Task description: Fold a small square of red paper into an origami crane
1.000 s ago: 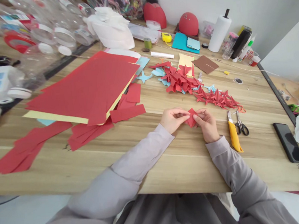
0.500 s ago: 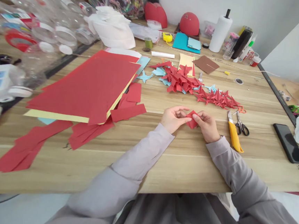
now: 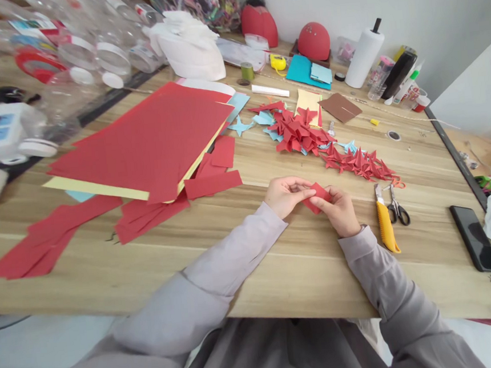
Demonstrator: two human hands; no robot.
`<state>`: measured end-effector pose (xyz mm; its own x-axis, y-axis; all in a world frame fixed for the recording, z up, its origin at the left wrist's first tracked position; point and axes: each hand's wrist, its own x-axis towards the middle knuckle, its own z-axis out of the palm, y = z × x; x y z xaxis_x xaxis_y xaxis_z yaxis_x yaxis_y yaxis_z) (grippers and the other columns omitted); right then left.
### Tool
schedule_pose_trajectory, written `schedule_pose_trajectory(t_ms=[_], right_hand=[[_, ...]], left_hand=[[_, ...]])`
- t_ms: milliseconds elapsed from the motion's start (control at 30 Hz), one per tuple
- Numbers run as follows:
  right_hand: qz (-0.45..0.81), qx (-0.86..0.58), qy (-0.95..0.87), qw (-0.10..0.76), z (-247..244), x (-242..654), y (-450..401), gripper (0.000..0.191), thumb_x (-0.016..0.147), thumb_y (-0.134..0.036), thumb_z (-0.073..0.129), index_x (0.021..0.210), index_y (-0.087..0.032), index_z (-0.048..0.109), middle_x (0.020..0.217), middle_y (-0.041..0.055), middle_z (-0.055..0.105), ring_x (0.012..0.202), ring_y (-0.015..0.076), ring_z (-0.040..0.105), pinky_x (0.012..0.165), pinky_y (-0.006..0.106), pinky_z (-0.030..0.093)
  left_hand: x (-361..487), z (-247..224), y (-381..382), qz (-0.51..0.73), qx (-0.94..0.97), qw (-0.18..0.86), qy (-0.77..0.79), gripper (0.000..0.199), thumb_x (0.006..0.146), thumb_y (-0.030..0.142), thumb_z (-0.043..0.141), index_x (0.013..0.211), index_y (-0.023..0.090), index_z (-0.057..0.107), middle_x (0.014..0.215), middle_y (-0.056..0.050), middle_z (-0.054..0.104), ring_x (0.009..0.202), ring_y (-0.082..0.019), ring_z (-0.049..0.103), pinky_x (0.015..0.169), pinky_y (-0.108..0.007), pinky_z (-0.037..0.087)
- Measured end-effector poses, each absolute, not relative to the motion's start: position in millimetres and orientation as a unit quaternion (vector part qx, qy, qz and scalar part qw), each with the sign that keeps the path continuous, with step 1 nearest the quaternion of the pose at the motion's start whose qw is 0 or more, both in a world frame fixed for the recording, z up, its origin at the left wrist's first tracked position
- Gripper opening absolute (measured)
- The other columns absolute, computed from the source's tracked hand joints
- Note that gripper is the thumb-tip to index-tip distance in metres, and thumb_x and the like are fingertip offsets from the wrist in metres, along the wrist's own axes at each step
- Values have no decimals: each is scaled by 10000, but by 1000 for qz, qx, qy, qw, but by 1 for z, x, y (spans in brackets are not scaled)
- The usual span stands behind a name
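The left hand (image 3: 288, 196) and right hand (image 3: 338, 213) pinch one folded red paper piece (image 3: 317, 196) between closed fingers, over the wooden table (image 3: 304, 270). One yellow utility knife (image 3: 385, 226) and one pair of scissors (image 3: 399, 212) lie right of the paper piece.

- folded red paper (image 3: 318, 197): matt, centre
- tabletop (image 3: 304, 270): smooth wood-grain finish
- utility knife (image 3: 385, 226): glossy yellow plastic, metal tip
- scissors (image 3: 397, 208): metal blades, dark plastic handles
- phone (image 3: 476, 239): glossy, right
- bottles (image 3: 105, 53): clear plastic, upper left
- sleeve (image 3: 234, 253): matt grey cloth
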<state>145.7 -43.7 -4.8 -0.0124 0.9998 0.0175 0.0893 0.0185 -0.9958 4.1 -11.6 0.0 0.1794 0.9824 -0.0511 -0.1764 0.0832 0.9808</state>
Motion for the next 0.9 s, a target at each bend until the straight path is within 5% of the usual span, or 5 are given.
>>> schedule_pose_trajectory(t_ms=[300,467,900], right_hand=[[427,-538,-593,421,-1,144,-46,314,655,-398,675,550,-169,488,500,-54,440,479,75,358,482,222,304],[438,-541,-593,405,1,143,-48,313,598,-372,723,526,-168,497,475,-51,462,465,75,366,465,222,306],[481,-502,-455,555,-7,147,-40,196,654,-359,698,667,-170,649,547,-25,585,461,83,454,458,227,367]], left_hand=[[8,6,-16,472,465,632,402,411,487,184,762,876,107,654,612,3,630,550,-90,553,536,-211,440],[8,4,-17,446,479,628,420,309,447,186,777,724,102,668,516,21,578,458,-70,483,453,-202,390],[6,0,-12,507,456,592,430,239,537,228,750,715,107,645,520,24,589,456,-75,522,489,-212,442]])
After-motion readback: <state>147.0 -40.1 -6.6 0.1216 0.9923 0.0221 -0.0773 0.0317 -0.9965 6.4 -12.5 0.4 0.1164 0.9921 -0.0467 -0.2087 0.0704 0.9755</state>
